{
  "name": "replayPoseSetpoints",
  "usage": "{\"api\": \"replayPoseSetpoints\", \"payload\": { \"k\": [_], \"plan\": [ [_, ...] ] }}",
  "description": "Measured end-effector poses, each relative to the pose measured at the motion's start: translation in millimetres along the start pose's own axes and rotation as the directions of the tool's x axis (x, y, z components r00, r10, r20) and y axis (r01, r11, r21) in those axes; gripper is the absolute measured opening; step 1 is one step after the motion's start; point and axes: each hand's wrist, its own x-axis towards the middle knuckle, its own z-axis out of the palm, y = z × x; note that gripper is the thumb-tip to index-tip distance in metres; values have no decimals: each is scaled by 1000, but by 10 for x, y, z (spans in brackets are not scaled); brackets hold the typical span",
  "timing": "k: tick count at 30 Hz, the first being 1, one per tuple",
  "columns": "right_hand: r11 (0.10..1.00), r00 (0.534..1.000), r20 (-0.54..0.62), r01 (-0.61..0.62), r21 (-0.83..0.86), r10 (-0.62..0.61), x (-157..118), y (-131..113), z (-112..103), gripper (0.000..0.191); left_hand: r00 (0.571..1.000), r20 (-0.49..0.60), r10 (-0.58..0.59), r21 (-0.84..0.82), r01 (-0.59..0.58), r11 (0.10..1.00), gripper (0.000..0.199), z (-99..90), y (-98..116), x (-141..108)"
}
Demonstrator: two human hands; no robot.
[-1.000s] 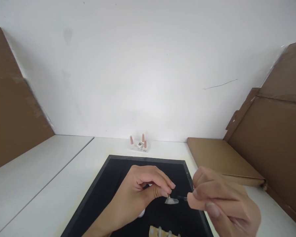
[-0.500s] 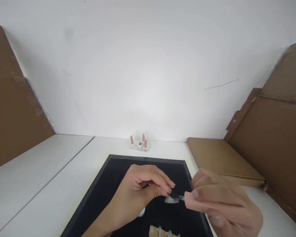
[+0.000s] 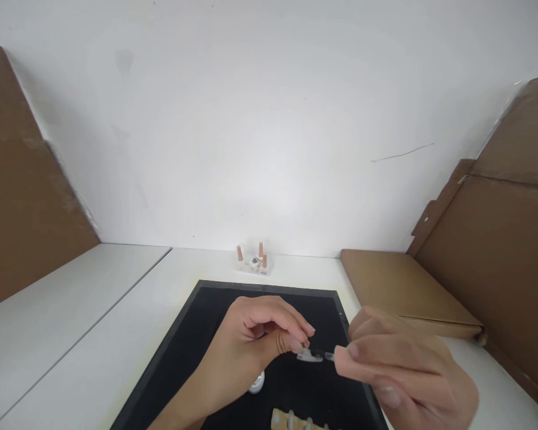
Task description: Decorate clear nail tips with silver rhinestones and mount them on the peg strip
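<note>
My left hand [image 3: 262, 334] pinches a small clear nail tip [image 3: 311, 356] between thumb and index finger, above the black mat [image 3: 224, 310]. My right hand [image 3: 407, 370] is closed on the pink cap of a nail polish brush [image 3: 343, 361]. The brush end points left and meets, or nearly meets, the nail tip; whether they touch I cannot tell. Under my left wrist, a round white pot [image 3: 257, 383] is partly hidden. Close to the bottom edge lies a tan strip [image 3: 280, 420] bearing several clear nail tips, cut off by the frame.
Behind the mat, a clear tray [image 3: 253, 269] holds pink-capped polish bottles [image 3: 240, 254] against the white wall. A flat cardboard box [image 3: 399, 286] lies at the right. Cardboard panels [image 3: 27, 179] stand on both sides of the white table [image 3: 130, 304].
My left hand has shifted slightly up and left with the nail tip, which now shows a dark patch beside the brush. More of the white pot shows. My right hand has hardly moved.
</note>
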Motion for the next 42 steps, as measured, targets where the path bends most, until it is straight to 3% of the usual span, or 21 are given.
{"api": "replayPoseSetpoints", "payload": {
  "k": [15, 17, 27, 32, 42],
  "plan": [
    [997, 999, -28, 29, -65, -31, -5, -2, -13, 30, 998, 0, -67, -115, 67, 991, 11, -17, -39, -5],
    [999, 998, -62, 27, -47, -30, -25, 8, -20, 28, 997, 6, -81, -85, 81, 993, 11, -17, -44, -7],
    [995, 997, 25, -67, -71, 69, 17, -5, -25, 21, 996, 38, -84, 286, 70, 956, 13, 70, -20, -6],
    [993, 994, 50, -99, -67, 102, -32, -3, -51, 13, 983, 95, -159, 298, 124, 946, 15, 94, -19, -15],
    [993, 992, 53, -116, -6, 116, 8, -23, -26, 20, 972, 109, -209, 272, 172, 947, 13, 101, 9, -6]
  ]
}}
